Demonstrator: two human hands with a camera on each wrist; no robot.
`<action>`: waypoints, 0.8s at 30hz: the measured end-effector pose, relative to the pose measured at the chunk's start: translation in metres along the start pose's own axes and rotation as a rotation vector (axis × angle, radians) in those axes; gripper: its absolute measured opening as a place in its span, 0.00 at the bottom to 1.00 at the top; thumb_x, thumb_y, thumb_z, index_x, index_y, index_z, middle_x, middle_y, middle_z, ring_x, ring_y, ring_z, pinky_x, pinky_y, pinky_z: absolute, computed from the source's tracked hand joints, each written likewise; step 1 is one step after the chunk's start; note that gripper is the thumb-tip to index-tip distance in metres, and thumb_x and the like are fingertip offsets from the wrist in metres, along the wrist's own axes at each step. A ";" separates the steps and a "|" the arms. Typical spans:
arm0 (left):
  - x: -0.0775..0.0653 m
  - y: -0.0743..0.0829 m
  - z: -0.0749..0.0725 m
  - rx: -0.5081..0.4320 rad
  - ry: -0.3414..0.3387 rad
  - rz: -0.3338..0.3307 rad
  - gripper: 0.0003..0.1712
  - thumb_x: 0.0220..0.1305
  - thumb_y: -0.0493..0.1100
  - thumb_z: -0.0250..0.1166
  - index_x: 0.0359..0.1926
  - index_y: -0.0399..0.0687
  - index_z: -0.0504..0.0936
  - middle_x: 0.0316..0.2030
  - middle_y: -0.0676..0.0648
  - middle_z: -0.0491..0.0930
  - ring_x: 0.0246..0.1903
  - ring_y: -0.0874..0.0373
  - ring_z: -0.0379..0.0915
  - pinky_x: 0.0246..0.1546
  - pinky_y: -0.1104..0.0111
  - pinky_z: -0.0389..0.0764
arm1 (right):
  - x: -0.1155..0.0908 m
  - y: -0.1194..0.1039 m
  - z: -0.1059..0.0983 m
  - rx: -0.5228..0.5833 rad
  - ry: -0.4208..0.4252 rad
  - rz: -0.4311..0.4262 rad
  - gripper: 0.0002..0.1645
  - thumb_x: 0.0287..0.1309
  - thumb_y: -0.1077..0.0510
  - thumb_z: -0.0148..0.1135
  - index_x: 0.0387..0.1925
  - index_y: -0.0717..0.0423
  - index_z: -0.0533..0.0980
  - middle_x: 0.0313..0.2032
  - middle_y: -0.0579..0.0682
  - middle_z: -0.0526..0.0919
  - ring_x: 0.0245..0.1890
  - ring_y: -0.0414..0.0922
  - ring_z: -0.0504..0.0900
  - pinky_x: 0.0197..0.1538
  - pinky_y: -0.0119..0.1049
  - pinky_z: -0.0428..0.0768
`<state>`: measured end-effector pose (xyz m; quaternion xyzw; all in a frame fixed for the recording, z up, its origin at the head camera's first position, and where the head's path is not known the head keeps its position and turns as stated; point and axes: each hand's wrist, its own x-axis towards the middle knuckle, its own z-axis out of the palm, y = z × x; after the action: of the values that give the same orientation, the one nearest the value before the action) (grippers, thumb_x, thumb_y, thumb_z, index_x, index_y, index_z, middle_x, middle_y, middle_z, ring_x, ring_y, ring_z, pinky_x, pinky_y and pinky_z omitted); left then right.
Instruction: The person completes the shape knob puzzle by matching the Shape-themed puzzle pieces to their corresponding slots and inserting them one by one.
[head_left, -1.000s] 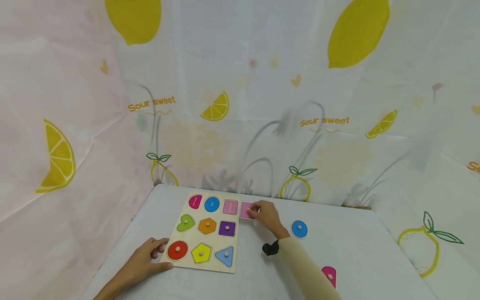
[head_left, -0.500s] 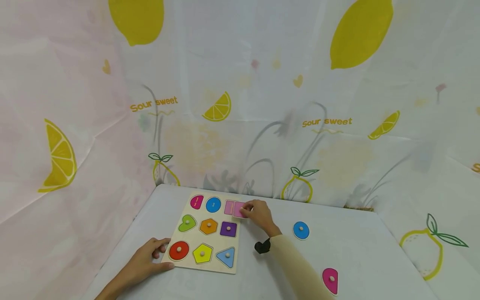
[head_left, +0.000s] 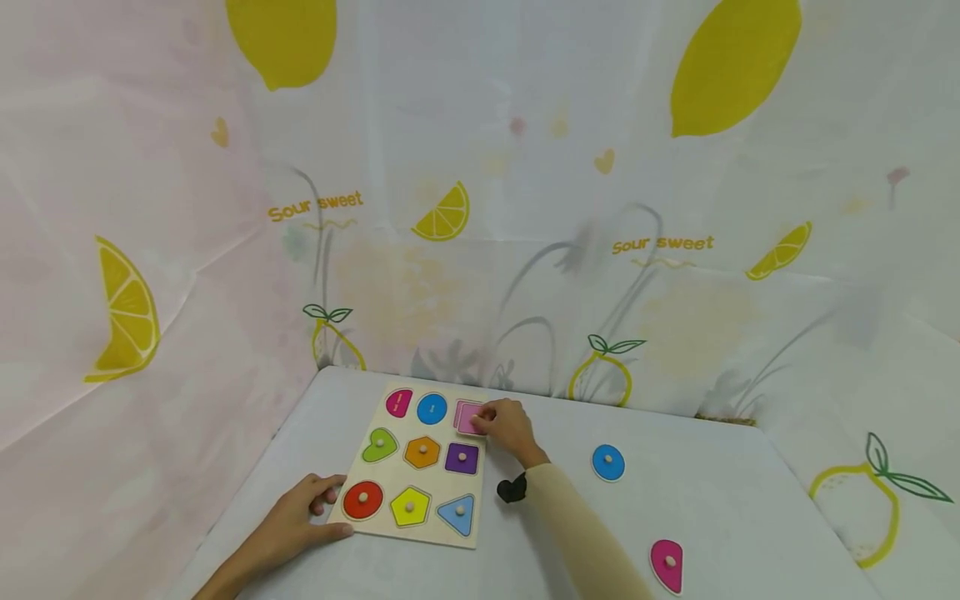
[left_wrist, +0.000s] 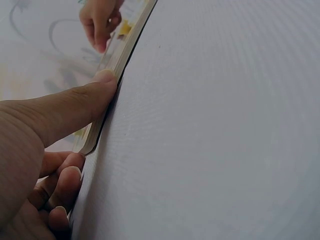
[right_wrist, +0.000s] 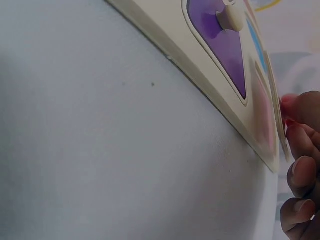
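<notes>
A wooden peg puzzle board (head_left: 393,477) lies on the white table. My left hand (head_left: 294,523) holds its near left corner, thumb on the front edge and fingers at the left side; the left wrist view shows the thumb (left_wrist: 75,107) against the edge. Between thumb and fingertips, my right hand (head_left: 512,432) pinches the knob of a pink square puzzle piece (head_left: 468,418). That piece hangs just above the pink square recess at the board's far right corner, slightly off to the right and nearer. The right wrist view shows it edge-on, apart from the board; the fingertips partly hide its knob.
A blue round piece (head_left: 608,462) and a magenta half-round piece (head_left: 667,567) lie on the table (head_left: 570,533) at the right. Several knobbed pieces sit in the board, among them a purple square (head_left: 462,458). Lemon-printed cloth walls (head_left: 525,317) stand behind and beside the table.
My right hand has carried the pink square piece leftward, from beside the board to over the pink recess, covering most of it. The left hand stays at the board's corner. The view shifts slightly.
</notes>
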<state>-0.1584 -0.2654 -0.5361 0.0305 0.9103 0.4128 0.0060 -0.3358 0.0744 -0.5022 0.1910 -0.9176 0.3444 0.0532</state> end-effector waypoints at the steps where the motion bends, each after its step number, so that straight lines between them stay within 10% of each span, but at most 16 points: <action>1: 0.000 -0.001 0.000 0.000 0.002 0.001 0.47 0.44 0.54 0.85 0.63 0.39 0.79 0.38 0.51 0.70 0.37 0.58 0.65 0.36 0.71 0.69 | 0.001 0.000 0.002 -0.003 -0.004 0.005 0.08 0.61 0.53 0.73 0.32 0.54 0.87 0.22 0.40 0.78 0.24 0.37 0.72 0.28 0.31 0.70; 24: -0.001 0.001 0.000 0.000 -0.002 0.000 0.47 0.44 0.53 0.85 0.63 0.38 0.79 0.38 0.52 0.70 0.36 0.59 0.65 0.35 0.72 0.70 | 0.017 0.004 0.018 -0.042 -0.008 0.040 0.10 0.63 0.52 0.72 0.35 0.55 0.87 0.24 0.42 0.79 0.24 0.38 0.73 0.28 0.32 0.73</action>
<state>-0.1573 -0.2654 -0.5354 0.0307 0.9103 0.4127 0.0068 -0.3522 0.0606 -0.5142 0.1728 -0.9285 0.3254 0.0463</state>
